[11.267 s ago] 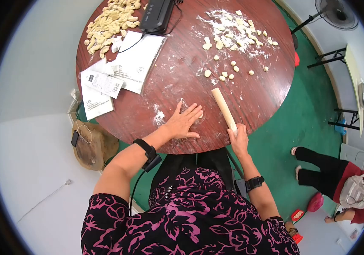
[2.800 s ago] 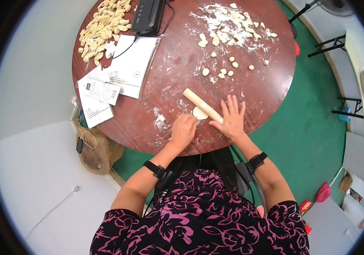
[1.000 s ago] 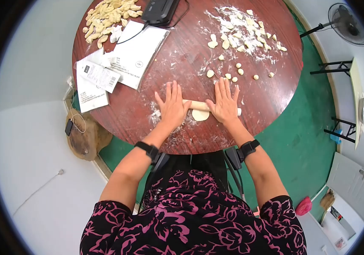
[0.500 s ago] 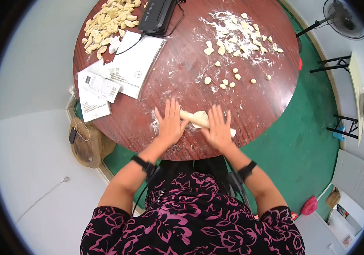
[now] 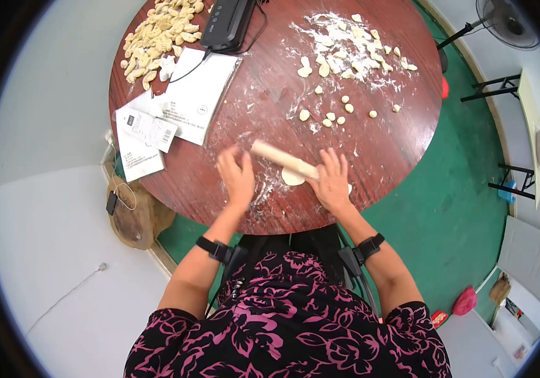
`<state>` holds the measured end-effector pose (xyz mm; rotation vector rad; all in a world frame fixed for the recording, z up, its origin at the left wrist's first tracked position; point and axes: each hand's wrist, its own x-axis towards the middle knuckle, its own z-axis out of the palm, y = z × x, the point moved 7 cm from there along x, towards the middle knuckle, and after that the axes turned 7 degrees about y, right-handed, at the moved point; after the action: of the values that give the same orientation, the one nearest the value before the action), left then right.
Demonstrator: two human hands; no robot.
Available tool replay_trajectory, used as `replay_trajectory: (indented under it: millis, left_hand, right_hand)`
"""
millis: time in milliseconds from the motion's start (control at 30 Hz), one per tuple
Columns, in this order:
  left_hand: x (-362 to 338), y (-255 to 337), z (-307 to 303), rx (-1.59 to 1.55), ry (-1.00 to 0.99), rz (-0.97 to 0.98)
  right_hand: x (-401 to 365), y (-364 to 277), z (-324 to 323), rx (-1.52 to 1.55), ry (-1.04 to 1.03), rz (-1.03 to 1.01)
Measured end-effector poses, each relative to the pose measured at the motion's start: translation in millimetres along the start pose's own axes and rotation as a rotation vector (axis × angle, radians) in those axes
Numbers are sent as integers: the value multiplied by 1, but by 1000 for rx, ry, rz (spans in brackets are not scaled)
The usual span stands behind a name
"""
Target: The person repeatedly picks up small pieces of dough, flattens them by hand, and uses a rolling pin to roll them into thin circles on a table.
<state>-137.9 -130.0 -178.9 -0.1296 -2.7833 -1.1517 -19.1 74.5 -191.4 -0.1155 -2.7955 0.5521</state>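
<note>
A pale wooden rolling pin (image 5: 279, 155) lies slanted near the front of the table, its left end raised farther back than its right. Around its right end are the fingers of my right hand (image 5: 333, 179). Just in front of the pin, and partly under it, is a small flattened round of dough (image 5: 292, 178). My left hand (image 5: 237, 175) is off the pin, a short way left of its free end, with loosely curved fingers and nothing in them. Flour streaks mark the tabletop between both hands.
On the round red-brown table (image 5: 263, 113), small dough pieces (image 5: 344, 108) and floured lumps (image 5: 352, 50) lie at the back right. Shaped dough pieces (image 5: 159, 38), a black appliance with a cord (image 5: 227, 25) and white printed packets (image 5: 194, 94) occupy the left side.
My left hand has come off the rolling pin and moved left. The pin has tilted, its left end swinging back, while my right hand stays on it. More of the dough round shows.
</note>
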Motion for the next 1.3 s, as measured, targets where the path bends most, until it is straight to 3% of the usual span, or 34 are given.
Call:
replay_trajectory:
  millis: [100, 167, 300, 467, 633, 700, 833, 867, 967, 1167, 1200, 1300]
  left_hand:
    - [-24, 4, 34, 120, -139, 85]
    - [-30, 29, 53, 147, -229, 116]
    - [-34, 37, 73, 158, -268, 64]
    - [-34, 43, 83, 133, -362, 196]
    - [-42, -20, 95, -399, -317, -418]
    - [-60, -18, 83, -564, -300, -682]
    - [-58, 28, 70, -317, -339, -291]
    - [-54, 37, 66, -191, -361, -314]
    - [-45, 43, 83, 64, -515, -21]
    - [-71, 101, 69, -42, -577, 248]
    - [-76, 105, 64, -101, -564, 252]
    - [-81, 46, 86, -400, -507, -267]
  right_hand:
    - [3, 25, -31, 1, 222, 237]
    - [-2, 42, -46, 26, 234, 368]
    - [-24, 52, -51, 61, 208, 392]
    - [-47, 45, -46, 94, 200, 385]
    - [-51, 35, -35, 119, 190, 336]
    - [-45, 29, -33, 147, 175, 319]
    - [-40, 23, -32, 138, 145, 302]
    - [-41, 24, -31, 133, 142, 309]
    - [-44, 29, -32, 117, 153, 327]
    - [-49, 47, -44, 67, 215, 389]
    - [-49, 51, -46, 62, 224, 411]
    - [-53, 61, -48, 71, 237, 466]
